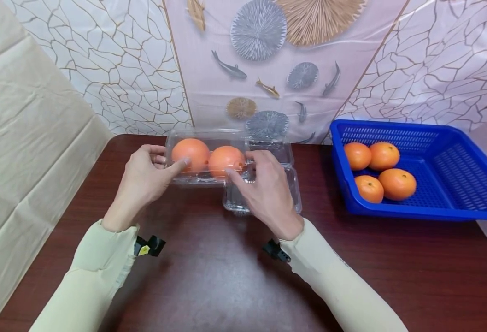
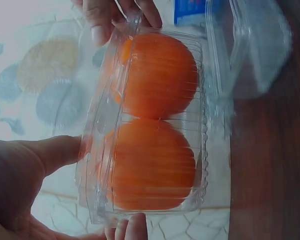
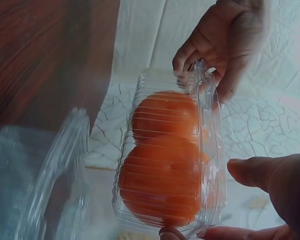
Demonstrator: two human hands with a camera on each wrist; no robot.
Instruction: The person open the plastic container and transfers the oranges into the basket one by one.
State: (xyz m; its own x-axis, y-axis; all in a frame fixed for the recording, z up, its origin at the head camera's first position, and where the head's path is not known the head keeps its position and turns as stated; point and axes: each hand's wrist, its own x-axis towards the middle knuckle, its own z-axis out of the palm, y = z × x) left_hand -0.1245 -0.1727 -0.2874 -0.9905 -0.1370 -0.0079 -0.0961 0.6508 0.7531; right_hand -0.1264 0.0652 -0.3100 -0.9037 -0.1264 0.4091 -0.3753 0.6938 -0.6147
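A clear plastic clamshell box [image 1: 197,180] with two oranges [image 1: 190,154] inside is held up above the table, its lid closed over them. My left hand [image 1: 143,180] grips its left end, thumb on the lid side and fingers around the far side and below. At the other end my right hand [image 1: 268,191] holds the box, fingers around its end and underside; in the right wrist view the right thumb [image 3: 252,172] stands slightly off the lid. Partly behind the right hand, another clear clamshell box [image 1: 293,189] lies open on the table.
A blue plastic basket [image 1: 425,214] stands at the right of the dark wooden table [image 1: 210,276], with several oranges [image 1: 397,184] in its left part. A patterned sheet [image 1: 135,60] hangs along the back, and a beige cloth [image 1: 23,152] borders the left side.
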